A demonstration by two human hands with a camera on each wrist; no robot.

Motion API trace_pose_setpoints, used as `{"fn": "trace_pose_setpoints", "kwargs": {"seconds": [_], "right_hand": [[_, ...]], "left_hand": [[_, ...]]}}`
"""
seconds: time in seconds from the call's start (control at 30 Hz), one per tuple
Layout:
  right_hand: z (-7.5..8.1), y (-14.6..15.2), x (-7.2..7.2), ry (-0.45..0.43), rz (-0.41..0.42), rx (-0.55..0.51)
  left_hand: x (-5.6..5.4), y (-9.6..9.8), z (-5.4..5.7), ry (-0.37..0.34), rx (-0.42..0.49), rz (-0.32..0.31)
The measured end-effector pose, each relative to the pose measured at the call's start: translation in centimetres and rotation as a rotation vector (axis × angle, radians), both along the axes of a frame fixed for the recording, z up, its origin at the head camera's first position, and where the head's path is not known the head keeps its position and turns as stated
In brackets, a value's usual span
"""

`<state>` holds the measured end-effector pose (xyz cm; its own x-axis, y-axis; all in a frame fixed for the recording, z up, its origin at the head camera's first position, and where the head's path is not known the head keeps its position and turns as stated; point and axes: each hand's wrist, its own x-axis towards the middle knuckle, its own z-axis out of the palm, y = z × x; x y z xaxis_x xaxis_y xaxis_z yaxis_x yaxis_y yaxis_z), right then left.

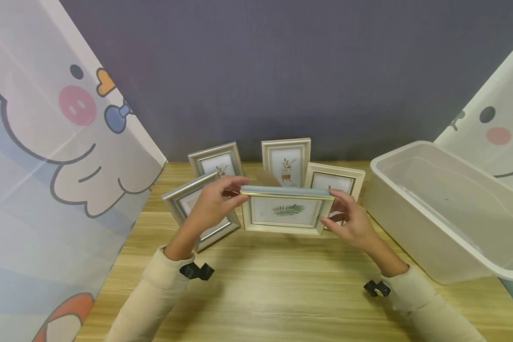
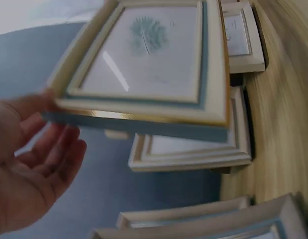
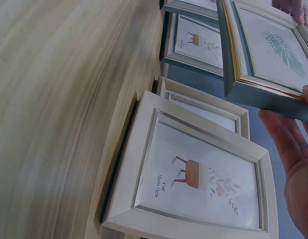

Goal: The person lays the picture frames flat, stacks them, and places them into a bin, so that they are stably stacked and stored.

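Gripping the leaf-print frame [image 1: 288, 210] by its two short ends, in the head view, the left hand [image 1: 215, 202] and right hand [image 1: 351, 222] hold it between them, thumbs toward the near side. It is in the middle of the scene, in front of the far middle frame [image 1: 286, 162]. The left silver frame [image 1: 190, 200] stands close by the left hand, and the right cream frame [image 1: 325, 179] is partly behind the right hand; a knuckle or wrist brushing either could plausibly tip it. The white bin [image 1: 414, 204] lies farther right, well apart.

From the left wrist, the thumb lies at the frame's edge with the other fingers curled behind and below. Such an edge hold might slip if the two hands pull unevenly.

From the right wrist, the fingers are under the end, the thumb only partly in view; how firmly they press cannot be told. The leaf-print frame is off the wooden table [image 3: 59, 119], so a lost grip would likely drop it, perhaps knocking the standing frames or marking its clear front.
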<state>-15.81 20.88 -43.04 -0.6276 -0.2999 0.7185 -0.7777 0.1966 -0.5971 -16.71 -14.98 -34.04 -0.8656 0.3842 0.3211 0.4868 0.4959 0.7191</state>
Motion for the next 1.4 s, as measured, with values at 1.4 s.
{"fn": "trace_pose_setpoints", "kwargs": {"seconds": [1.4], "right_hand": [[-0.5,0.1,0.1,0.005,0.045,-0.023]], "left_hand": [[-3.8,-1.0,-4.2,-0.355,0.37,-0.363]]}}
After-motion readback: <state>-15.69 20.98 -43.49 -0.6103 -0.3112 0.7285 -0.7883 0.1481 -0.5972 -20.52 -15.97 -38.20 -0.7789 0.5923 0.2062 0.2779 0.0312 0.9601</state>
